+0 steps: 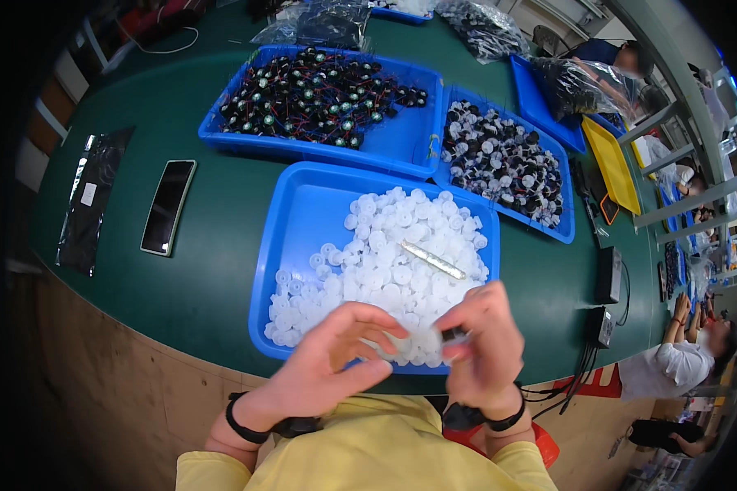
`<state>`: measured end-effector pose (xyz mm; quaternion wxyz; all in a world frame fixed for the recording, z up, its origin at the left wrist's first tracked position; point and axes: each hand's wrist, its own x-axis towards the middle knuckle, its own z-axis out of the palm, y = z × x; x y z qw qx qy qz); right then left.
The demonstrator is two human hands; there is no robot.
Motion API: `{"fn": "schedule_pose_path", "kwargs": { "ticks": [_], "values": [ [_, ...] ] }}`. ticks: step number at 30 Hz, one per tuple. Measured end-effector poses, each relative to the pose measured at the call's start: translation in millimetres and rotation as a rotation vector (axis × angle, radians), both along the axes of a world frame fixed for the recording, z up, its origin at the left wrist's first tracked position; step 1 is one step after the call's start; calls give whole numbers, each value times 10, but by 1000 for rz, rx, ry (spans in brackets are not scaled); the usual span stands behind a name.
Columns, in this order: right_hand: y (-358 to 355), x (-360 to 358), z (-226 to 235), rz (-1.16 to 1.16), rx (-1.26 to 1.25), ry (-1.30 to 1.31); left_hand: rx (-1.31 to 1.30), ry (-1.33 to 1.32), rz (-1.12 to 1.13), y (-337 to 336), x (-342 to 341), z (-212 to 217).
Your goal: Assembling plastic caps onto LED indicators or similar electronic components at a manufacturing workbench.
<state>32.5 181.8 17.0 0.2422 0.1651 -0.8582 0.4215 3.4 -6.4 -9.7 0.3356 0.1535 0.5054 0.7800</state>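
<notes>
Both my hands are over the near edge of a blue tray (280, 214) heaped with translucent white plastic caps (377, 245). My left hand (336, 352) has its fingers curved and apart from the thumb, close to the caps; no held part shows clearly in it. My right hand (485, 348) is closed, with a small black part (454, 334) pinched between thumb and fingers. Motion blurs the space between the hands, so details there are unclear. On top of the caps lies a narrow silvery-white strip (434, 259).
Behind stand a blue tray of black wired components (303, 98) and one of black-and-clear assembled pieces (504, 164). A phone (169, 208) and a black plastic bag (95, 200) lie at left. Black boxes with cables (600, 327) sit at right. Other people work farther right.
</notes>
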Motion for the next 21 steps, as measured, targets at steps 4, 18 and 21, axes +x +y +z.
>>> {"fn": "schedule_pose_path", "kwargs": {
  "ticks": [4, 18, 21],
  "values": [
    [561, -212, -48, -216, 84, 9, -430, 360, 152, -263, -353, -81],
    [1758, -1339, -174, -451, 1033, -89, -936, 885, -37, -84, -1095, -447],
    [1368, -1576, -5, -282, 867, 12, -885, 743, -29, -109, -1070, -419]
  ]
}}
